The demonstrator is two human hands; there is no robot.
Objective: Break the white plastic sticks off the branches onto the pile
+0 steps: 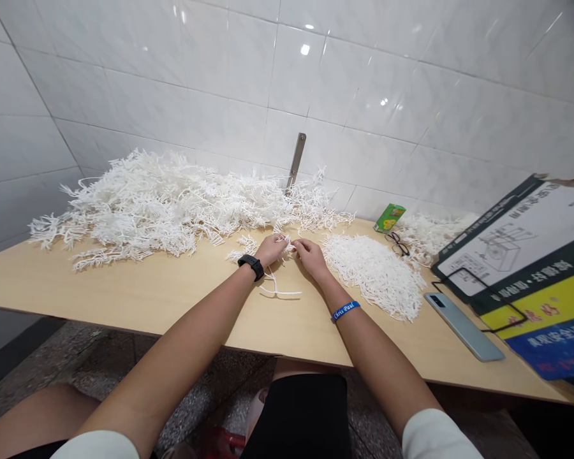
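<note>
My left hand (271,250), with a black band on its wrist, is closed on a white branched plastic piece (287,250) whose bare stem (280,293) hangs over the table below. Close beside it, my right hand (309,255) pinches at the same piece with thumb and fingertips; exactly what sits between them is too small to make out. A big tangled heap of white branched plastic pieces (172,204) lies behind and to the left. Right of my right hand spreads a flat pile of small loose white bits (370,271).
On the right are a green box (390,218), black glasses (398,245), a second white heap (430,229), a phone (463,325) and a large printed carton (521,274). A metal bracket (296,159) rises against the tiled wall (210,115). The wooden tabletop (172,306) ends near my lap.
</note>
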